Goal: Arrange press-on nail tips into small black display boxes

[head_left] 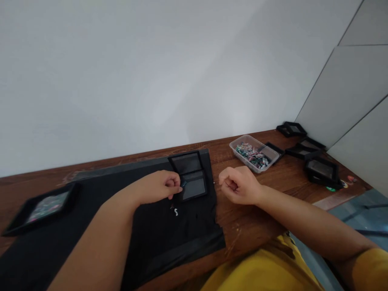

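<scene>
My left hand (pixel 163 186) is closed in a pinch at the left edge of an open black case (pixel 194 185) with two framed panels. A small dark teal bit shows by its fingertips, too small to name. Just below, a small white S-shaped piece (pixel 176 211) and a tiny reddish piece (pixel 171 206) lie on the black mat (pixel 182 238). To the right of the case, my right hand (pixel 241 186) is curled into a fist above the wooden table; the inside of the fist is hidden. A clear plastic tub (pixel 254 153) of small colourful pieces stands behind it.
A black frame (pixel 45 208) filled with colourful pieces lies at the left. Several black cases (pixel 323 169) sit along the table's right end, with a few coloured pieces (pixel 351 178) beside them. A pale wall (pixel 151 81) rises behind the wooden table (pixel 254 220).
</scene>
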### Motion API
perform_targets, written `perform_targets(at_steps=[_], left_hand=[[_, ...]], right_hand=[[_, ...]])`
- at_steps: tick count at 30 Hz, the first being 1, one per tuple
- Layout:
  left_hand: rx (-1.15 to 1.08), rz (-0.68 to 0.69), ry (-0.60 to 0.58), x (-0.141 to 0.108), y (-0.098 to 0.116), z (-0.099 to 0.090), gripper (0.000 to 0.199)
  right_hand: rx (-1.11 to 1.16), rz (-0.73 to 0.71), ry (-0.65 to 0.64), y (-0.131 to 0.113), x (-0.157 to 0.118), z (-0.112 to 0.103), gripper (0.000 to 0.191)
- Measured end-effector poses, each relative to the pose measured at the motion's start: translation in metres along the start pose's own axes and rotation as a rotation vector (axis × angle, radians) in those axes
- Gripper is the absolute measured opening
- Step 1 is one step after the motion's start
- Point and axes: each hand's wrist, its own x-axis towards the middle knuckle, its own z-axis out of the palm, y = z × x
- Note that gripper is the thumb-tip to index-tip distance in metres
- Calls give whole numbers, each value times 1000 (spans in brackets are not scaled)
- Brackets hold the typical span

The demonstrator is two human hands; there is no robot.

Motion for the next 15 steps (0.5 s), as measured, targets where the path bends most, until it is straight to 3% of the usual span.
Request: perform_targets(at_steps=[3,7,8,10,11,13,14,15], left_hand=[[-3,-53,-100,0,6,-4,43],[-2,-60,-59,0,11,-7,47],[-3,-58,-52,-1,12,-7,48],[1,-59,-46,-1,14,-6,48],[5,-62,-45,-1,15,-6,47],[23,-79,-51,-2,18,-4,48],[36,-91,-54,-2,19,-3,49],[47,-106,-51,-2,21,-2,50]], right_hand=[[124,127,-108,-4,2,0,19],[395,325,-401,-28,15,-18,19],[546,369,-566,-36,17,-24,14],[824,430,-1044,-51,17,-36,14],[886,436,-1279,-57,14,-41,22],[893,457,-1608,-66,-1,-51,37],[834,511,-1630,-69,-12,-56,41],[746,605,-1539,-72,-25,-61,42]])
